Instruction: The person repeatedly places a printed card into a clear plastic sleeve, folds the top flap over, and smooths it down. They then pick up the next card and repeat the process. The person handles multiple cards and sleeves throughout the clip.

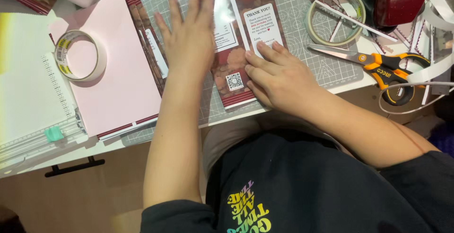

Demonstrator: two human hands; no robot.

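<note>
At the upper centre of the frame, your left hand (pixel 189 34) lies flat with fingers spread wide and your right hand (pixel 276 74) presses fingers down, both on the dark red printed card (pixel 236 79) atop the grey cutting mat (pixel 302 53), scissors (pixel 378 65) to the right.

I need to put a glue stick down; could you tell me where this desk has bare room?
Bare cutting mat lies between the printed wrapper and the scissors. The pink sheet beside the tape roll is open. The far right corner is crowded.

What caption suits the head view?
Both hands, left hand and right hand, press flat on a dark red printed sheet.
</note>
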